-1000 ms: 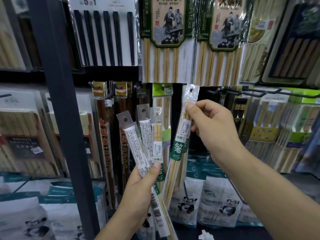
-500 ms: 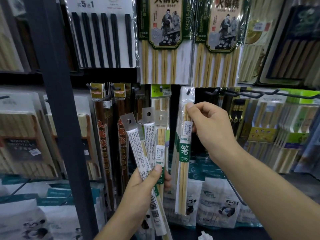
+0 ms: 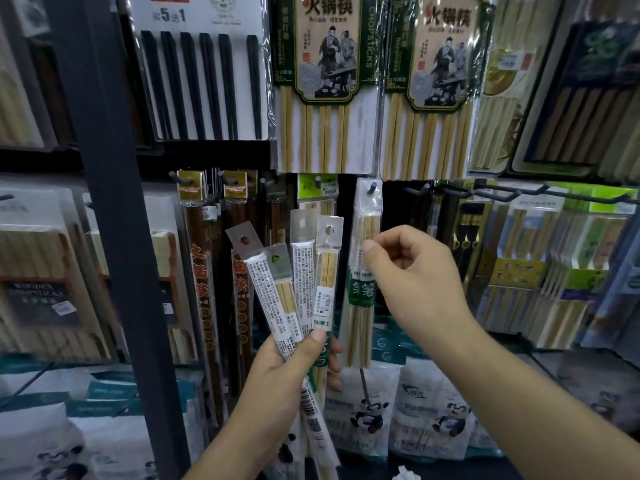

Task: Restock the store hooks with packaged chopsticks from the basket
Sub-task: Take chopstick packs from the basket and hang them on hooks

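The left hand gripped a fan of four slim chopstick packets. Its thumb pressed across their fronts and its fingertips curled round from behind on the right side. The packets spread upward and to the left, and the punched hanging holes at their clear tops were free of any hook.

Just to the right, another packet of bamboo chopsticks with a green band hung straight down from a dark peg hook, which passed through the hole in its header. The right hand was raised beside this hanging packet with its fingers curled in toward the palm. Its thumb tip lay at the packet's right edge. I could not tell whether it was actually pinching the wrapper or only lying against it.

To the left of the fan, long packs of dark brown chopsticks hung from neighbouring hooks, beside a dark upright post. On the row above hung wide packs of hot-pot chopsticks and a card of black chopsticks. Below the hands stood white bags printed with pandas.
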